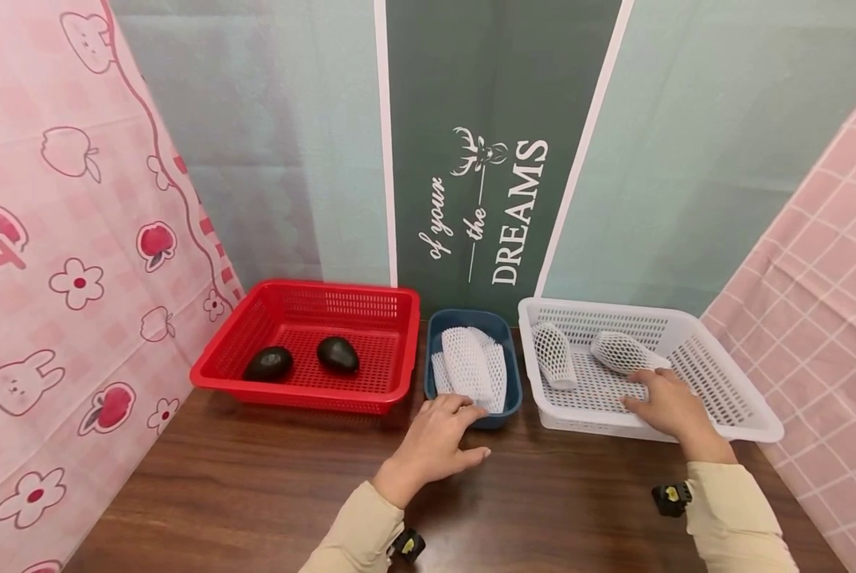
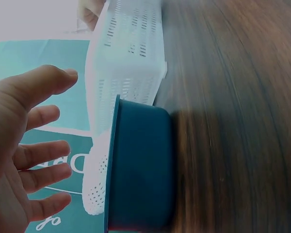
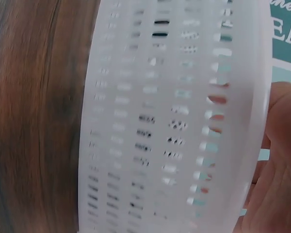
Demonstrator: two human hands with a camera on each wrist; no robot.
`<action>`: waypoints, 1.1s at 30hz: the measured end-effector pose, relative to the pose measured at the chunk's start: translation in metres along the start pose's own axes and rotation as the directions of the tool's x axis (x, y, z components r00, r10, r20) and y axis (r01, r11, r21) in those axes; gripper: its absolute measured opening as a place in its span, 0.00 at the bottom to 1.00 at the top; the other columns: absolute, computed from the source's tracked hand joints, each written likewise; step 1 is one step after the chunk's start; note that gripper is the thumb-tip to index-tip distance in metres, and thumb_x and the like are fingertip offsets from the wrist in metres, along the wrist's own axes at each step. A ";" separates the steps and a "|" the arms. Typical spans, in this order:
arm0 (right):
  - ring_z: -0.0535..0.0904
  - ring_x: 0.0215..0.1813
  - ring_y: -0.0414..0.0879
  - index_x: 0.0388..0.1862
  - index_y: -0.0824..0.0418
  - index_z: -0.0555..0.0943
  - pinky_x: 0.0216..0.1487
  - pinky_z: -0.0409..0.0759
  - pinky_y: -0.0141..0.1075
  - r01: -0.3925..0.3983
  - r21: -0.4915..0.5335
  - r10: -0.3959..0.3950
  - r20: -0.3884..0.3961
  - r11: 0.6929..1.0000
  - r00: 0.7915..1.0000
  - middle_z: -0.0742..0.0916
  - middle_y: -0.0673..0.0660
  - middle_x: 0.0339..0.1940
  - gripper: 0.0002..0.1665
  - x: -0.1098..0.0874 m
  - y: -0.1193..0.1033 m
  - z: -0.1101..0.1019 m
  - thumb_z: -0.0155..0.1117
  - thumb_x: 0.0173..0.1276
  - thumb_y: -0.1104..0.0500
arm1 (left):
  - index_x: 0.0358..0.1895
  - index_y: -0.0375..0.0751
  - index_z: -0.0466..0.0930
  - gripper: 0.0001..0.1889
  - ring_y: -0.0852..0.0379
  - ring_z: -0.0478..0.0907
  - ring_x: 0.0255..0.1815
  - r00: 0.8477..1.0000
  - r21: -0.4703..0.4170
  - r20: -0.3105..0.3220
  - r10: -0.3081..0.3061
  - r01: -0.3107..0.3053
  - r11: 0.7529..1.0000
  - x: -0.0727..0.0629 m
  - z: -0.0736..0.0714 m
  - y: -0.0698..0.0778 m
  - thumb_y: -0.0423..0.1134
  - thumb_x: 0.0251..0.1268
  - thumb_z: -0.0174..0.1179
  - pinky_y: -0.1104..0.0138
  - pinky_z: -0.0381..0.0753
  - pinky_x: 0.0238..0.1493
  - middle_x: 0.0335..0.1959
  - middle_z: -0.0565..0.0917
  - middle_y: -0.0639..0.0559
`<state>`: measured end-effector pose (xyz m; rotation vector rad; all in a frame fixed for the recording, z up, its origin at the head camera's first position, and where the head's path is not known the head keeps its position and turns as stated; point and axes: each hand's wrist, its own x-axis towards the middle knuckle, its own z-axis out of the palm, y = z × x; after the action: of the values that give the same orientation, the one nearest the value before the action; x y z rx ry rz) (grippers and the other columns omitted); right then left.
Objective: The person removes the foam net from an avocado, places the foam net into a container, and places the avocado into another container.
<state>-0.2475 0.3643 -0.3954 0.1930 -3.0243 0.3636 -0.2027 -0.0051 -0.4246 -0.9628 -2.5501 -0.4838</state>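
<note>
My left hand hovers at the front edge of a small blue bin, fingers spread and holding nothing. White foam net sleeves are piled in that bin; one pokes above the rim in the left wrist view. My right hand reaches over the front wall of a white basket, its fingers loosely bent beside the loose sleeve end of a netted avocado. Whether the fingertips touch the sleeve is hard to tell. A second netted avocado lies at the basket's left. Basket slots hide part of the right fingers in its wrist view.
To the left, a red basket holds two bare dark avocados, one at its left and one near its middle. All three containers stand on a brown wooden table. Printed cloths hang behind and at both sides.
</note>
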 end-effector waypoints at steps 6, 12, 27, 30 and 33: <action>0.67 0.48 0.75 0.50 0.73 0.74 0.38 0.66 0.65 -0.035 -0.012 0.036 0.016 0.999 0.999 0.72 0.79 0.46 0.29 0.004 0.015 -0.002 0.64 0.57 0.54 | 0.50 0.50 0.80 0.24 0.54 0.72 0.47 1.000 -0.018 -0.009 0.009 -0.010 1.000 0.000 0.004 0.005 0.55 0.50 0.66 0.61 0.71 0.45 0.44 0.76 0.51; 0.64 0.50 0.76 0.55 0.77 0.67 0.39 0.66 0.66 -0.105 0.004 0.105 0.047 0.994 0.993 0.69 0.82 0.49 0.36 0.010 0.030 -0.006 0.63 0.58 0.51 | 0.50 0.52 0.80 0.24 0.55 0.72 0.48 1.000 -0.006 0.000 0.019 -0.019 1.000 -0.003 0.009 0.010 0.56 0.49 0.66 0.62 0.70 0.47 0.46 0.77 0.52; 0.68 0.47 0.78 0.53 0.81 0.67 0.41 0.69 0.61 -0.111 0.021 0.106 0.166 0.994 0.981 0.75 0.80 0.46 0.37 0.016 0.053 -0.010 0.63 0.57 0.52 | 0.50 0.53 0.80 0.24 0.57 0.71 0.46 0.995 -0.016 0.097 0.021 -0.019 1.000 -0.004 0.020 0.017 0.57 0.49 0.66 0.66 0.69 0.42 0.45 0.77 0.53; 0.68 0.47 0.77 0.54 0.81 0.66 0.42 0.69 0.61 -0.131 0.035 0.121 0.214 0.991 0.969 0.74 0.81 0.47 0.37 0.017 0.058 -0.007 0.63 0.57 0.53 | 0.50 0.53 0.80 0.24 0.57 0.72 0.44 0.991 -0.020 0.136 0.012 -0.010 1.000 -0.006 0.023 0.016 0.57 0.49 0.66 0.67 0.69 0.39 0.44 0.77 0.54; 0.68 0.49 0.77 0.55 0.81 0.65 0.44 0.69 0.61 -0.132 0.048 0.116 0.248 0.990 0.962 0.73 0.82 0.49 0.37 0.019 0.062 -0.005 0.63 0.57 0.55 | 0.50 0.53 0.81 0.24 0.57 0.72 0.44 0.987 -0.023 0.161 0.008 -0.004 1.000 -0.007 0.028 0.013 0.57 0.49 0.66 0.67 0.69 0.38 0.44 0.77 0.54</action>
<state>-0.2740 0.4228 -0.4032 0.0556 -3.2811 0.4812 -0.1948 0.0124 -0.4496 -1.0571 -2.6886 -0.4506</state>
